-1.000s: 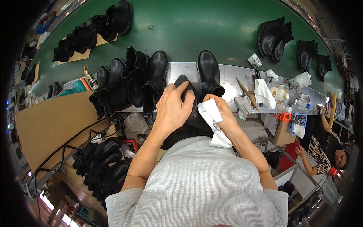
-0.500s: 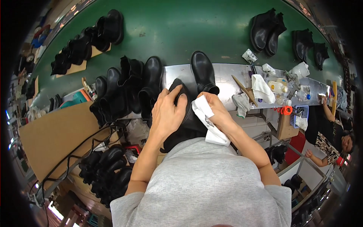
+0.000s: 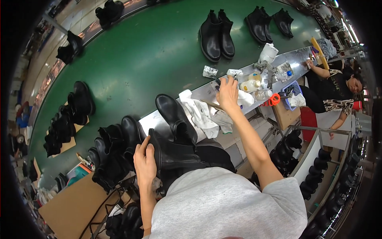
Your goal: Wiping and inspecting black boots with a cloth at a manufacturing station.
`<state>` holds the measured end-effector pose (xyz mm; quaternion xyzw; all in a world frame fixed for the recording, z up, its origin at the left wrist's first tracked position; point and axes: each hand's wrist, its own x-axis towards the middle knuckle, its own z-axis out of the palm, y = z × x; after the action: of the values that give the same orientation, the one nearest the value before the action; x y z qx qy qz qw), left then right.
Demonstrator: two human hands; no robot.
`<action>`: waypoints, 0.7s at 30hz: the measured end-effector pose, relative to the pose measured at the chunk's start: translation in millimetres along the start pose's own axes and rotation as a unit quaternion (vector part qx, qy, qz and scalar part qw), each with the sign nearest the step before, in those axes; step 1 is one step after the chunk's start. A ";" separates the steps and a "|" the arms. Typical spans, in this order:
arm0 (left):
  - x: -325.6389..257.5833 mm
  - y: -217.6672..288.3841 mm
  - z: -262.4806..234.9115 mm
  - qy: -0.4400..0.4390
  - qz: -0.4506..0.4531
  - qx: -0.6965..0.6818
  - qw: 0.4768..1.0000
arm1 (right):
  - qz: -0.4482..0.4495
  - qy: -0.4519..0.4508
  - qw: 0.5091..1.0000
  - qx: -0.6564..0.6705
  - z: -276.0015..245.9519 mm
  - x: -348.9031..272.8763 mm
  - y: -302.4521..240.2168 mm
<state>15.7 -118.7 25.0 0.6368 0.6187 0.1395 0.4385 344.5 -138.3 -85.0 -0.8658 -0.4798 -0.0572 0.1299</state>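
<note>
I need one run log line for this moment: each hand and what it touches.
left hand: holds black boot by its shaft | right hand: reaches among bottles on metal bench | white cloth: lies on bench

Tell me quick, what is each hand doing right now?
Left hand: closed around the top of a black boot, holding it.
Right hand: reaching among small bottles on the metal bench; whether it grips anything cannot be told.

Left hand (image 3: pixel 145 165) gripping black boot (image 3: pixel 179 153), right hand (image 3: pixel 227 92) seemingly on cloth (image 3: pixel 203 113)
</note>
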 end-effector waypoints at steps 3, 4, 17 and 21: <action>6.4 12.2 4.4 -0.011 0.042 0.046 0.998 | 0.062 -0.112 0.992 -0.016 34.2 5.4 44.6; 8.7 12.7 4.5 -0.011 0.048 0.048 0.998 | 0.066 -0.107 0.992 -0.014 36.5 5.9 53.9; 23.8 10.9 5.1 -0.025 0.036 0.047 0.998 | 0.043 0.150 0.973 0.168 -53.1 -54.6 96.8; 26.4 9.7 5.5 -0.027 0.041 0.045 0.998 | 0.171 0.143 0.841 0.493 -32.1 -66.6 107.5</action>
<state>31.3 -95.3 19.3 0.6840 0.5857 0.1121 0.4202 400.7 -256.0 -87.3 -0.7379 -0.2651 0.0869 0.6146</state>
